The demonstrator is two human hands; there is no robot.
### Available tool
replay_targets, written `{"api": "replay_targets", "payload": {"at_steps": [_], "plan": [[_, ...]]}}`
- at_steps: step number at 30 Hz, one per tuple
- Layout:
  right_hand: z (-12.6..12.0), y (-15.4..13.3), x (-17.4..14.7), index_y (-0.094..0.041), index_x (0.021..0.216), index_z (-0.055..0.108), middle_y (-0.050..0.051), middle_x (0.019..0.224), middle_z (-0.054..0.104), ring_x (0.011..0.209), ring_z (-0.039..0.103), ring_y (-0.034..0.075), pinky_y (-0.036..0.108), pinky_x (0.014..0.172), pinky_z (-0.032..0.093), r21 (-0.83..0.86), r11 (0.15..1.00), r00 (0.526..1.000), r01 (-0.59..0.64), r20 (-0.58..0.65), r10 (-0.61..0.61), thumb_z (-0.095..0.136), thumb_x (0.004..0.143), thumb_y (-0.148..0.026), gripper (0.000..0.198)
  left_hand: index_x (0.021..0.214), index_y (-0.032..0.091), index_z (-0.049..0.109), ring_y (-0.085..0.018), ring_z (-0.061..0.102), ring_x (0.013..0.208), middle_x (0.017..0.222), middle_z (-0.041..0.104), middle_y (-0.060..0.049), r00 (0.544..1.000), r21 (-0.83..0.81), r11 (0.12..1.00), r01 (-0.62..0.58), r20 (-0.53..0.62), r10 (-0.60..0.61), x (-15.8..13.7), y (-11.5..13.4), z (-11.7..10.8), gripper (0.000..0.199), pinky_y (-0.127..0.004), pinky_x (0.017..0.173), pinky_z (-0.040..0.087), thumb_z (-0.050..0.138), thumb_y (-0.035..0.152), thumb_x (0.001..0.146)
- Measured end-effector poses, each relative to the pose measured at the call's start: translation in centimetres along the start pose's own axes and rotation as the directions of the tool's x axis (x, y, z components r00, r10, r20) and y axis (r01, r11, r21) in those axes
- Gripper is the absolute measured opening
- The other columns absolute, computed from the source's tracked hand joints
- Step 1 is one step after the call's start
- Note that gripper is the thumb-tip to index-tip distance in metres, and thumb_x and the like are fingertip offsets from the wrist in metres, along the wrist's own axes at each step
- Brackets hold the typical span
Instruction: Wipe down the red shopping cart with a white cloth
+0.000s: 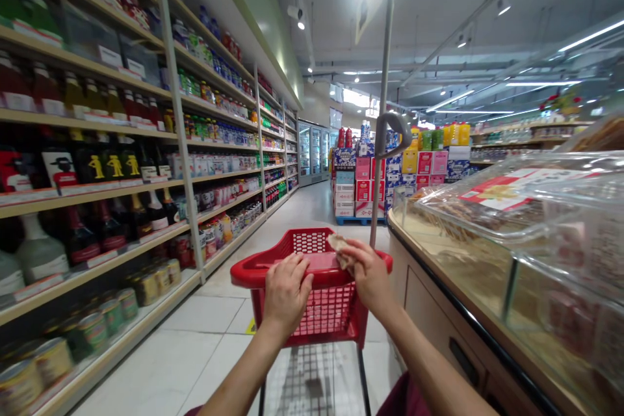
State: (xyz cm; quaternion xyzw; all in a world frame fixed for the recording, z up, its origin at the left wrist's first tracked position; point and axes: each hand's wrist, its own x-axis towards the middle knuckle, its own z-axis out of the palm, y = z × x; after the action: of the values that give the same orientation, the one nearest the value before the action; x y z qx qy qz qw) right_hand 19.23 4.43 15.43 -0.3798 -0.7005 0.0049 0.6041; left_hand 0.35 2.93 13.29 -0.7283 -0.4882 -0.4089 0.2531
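The place is a shop, evidently a supermarket: long shelving (179, 110) along one side carries rows of bottles (100, 162) and cans (108, 312), with label strips (38, 288) on the shelf edges. A red shopping cart (331, 278) stands in the tiled aisle (195, 354). Beyond it are stacked cartons (363, 190) on a blue pallet (355, 221) and glass-door coolers (311, 151), while clear packs (526, 195) top a counter (429, 299) opposite.

The left hand (287, 292) and right hand (368, 273) are ungloved, with slender fingers (295, 264), and the forearms (414, 351) are bare, widening smoothly from narrow wrists. Deep plum-maroon cloth (407, 396), plain and softly folded, shows low between the arms, with a small scrap of the same colour beside the left forearm; the garment's cut is hidden.
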Motion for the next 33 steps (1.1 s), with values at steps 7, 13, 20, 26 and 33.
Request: {"api": "replay_targets", "payload": {"at_steps": [7,13,20,26,33], "plan": [[-1.6,2.1,-2.1,-0.017,0.110,0.053,0.011,0.121,0.049,0.114,0.042,0.024,0.047,0.095,0.031,-0.376,0.885,0.951,0.275,0.243,-0.192,0.047,0.076,-0.023,0.035,0.105,0.020,0.056,-0.023,0.049,0.106,0.112,0.058,-0.007,1.000,-0.009,1.000,0.004,0.012,-0.003,0.0,-0.2,-0.1,0.029,-0.042,0.088,0.034,0.040,0.028,0.082],[-4.3,6.9,-2.7,-0.015,0.103,0.056,0.013,0.108,0.057,0.103,0.052,0.023,0.045,0.088,0.040,-0.440,0.895,0.996,0.072,-0.011,-0.086,0.036,0.083,-0.026,0.030,0.105,0.020,0.055,-0.022,0.048,0.106,0.112,0.058,-0.006,1.000,-0.018,1.000,0.010,0.015,-0.010,0.0,-0.1,-0.1,0.028,-0.041,0.088,0.033,0.041,0.028,0.082],[0.9,3.0,-4.0,-0.020,0.110,0.052,0.009,0.118,0.052,0.114,0.043,0.020,0.042,0.094,0.037,-0.299,0.926,0.972,0.230,0.016,-0.236,0.035,0.082,-0.015,0.033,0.106,0.020,0.054,-0.022,0.047,0.108,0.113,0.057,-0.006,0.999,-0.009,1.000,0.022,0.044,-0.021,0.2,-0.5,0.2,0.028,-0.041,0.089,0.032,0.040,0.028,0.083],[-1.1,5.9,-1.7,-0.016,0.107,0.055,0.013,0.108,0.058,0.103,0.051,0.024,0.049,0.089,0.036,-0.470,0.878,0.993,0.089,-0.030,-0.117,0.035,0.082,-0.020,0.032,0.105,0.020,0.055,-0.022,0.048,0.107,0.113,0.058,-0.006,0.998,-0.031,0.999,0.023,0.051,-0.022,0.7,-0.3,0.8,0.028,-0.043,0.089,0.032,0.040,0.029,0.083],[1.9,3.7,-1.8,-0.019,0.109,0.054,0.011,0.114,0.054,0.108,0.047,0.020,0.043,0.092,0.036,-0.383,0.896,0.974,0.225,0.066,-0.216,0.034,0.083,-0.015,0.033,0.105,0.020,0.055,-0.022,0.047,0.107,0.114,0.057,-0.006,0.996,-0.047,0.998,0.047,0.077,-0.043,1.1,-0.1,1.0,0.028,-0.043,0.089,0.032,0.043,0.028,0.081]]}}
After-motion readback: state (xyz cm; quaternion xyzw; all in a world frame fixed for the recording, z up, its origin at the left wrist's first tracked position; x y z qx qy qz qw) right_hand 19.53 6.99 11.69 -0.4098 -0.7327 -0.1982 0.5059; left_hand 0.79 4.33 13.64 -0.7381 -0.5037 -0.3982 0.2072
